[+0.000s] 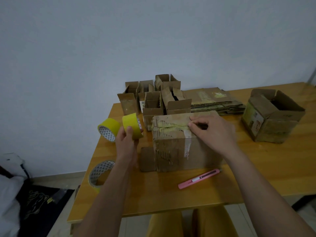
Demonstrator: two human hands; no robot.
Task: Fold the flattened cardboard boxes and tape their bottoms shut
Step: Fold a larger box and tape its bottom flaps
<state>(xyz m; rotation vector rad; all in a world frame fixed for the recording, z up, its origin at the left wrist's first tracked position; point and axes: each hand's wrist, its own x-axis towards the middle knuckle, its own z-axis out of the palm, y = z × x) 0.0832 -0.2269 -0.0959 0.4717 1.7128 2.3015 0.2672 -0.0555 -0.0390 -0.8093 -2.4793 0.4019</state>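
A folded cardboard box (172, 147) stands bottom-up in the middle of the wooden table (256, 168), with old tape along its seam. My right hand (213, 130) rests on the box's top, fingertips pressed on the seam. To the left of the box, my left hand (127, 142) grips a yellow tape roll (131, 124) held upright above the table. A stack of flattened boxes (213, 101) lies behind the box.
Two more yellow tape rolls lie at the table's left edge, one (108, 128) behind my left hand and one (100, 175) near the front. A pink utility knife (199, 179) lies before the box. Several folded boxes (152, 98) stand at the back, and a bigger open one (271, 117) at the right.
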